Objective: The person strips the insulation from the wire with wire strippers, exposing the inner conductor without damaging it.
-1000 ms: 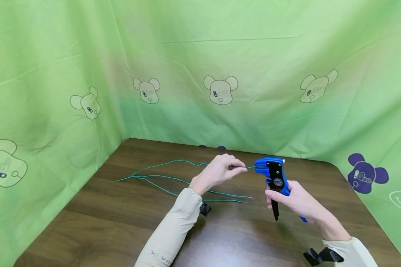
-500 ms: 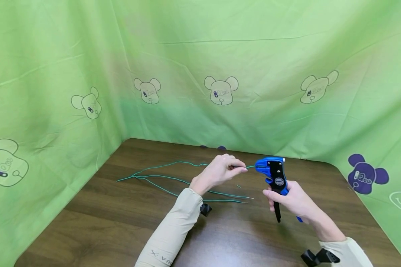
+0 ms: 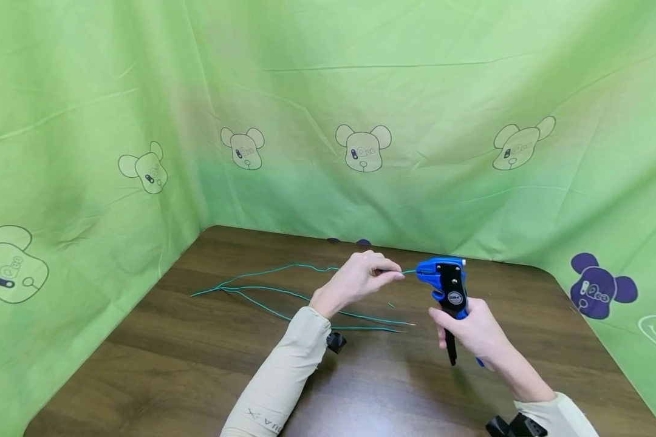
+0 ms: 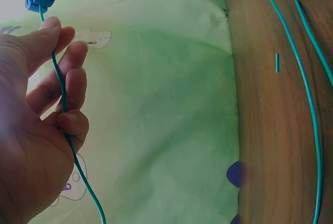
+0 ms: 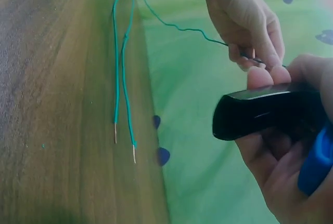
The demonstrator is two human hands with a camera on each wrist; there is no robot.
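Observation:
My left hand (image 3: 358, 280) pinches a thin green wire (image 4: 63, 91) between thumb and fingertips, and the wire trails back across the palm. Its front end runs into the blue nose of a wire stripper (image 3: 452, 282), which stands upright above the table. My right hand (image 3: 478, 331) grips the stripper by its handles; the black handle (image 5: 268, 112) shows close up in the right wrist view. The wire's tip is hidden inside the nose. Two more green wires (image 4: 307, 89) with bare copper ends lie on the table below my left hand.
The wires meet at a joined end (image 3: 208, 292) at the left of the brown wooden table (image 3: 142, 370). A short green scrap (image 4: 277, 63) lies near the bare ends. A green printed cloth (image 3: 306, 200) hangs behind the table and along its sides.
The right hand and wrist have shifted slightly left, and the blue handle's end now shows nearer the black one. Wire that showed across the stripper's nose now ends at its front. Left hand stays put.

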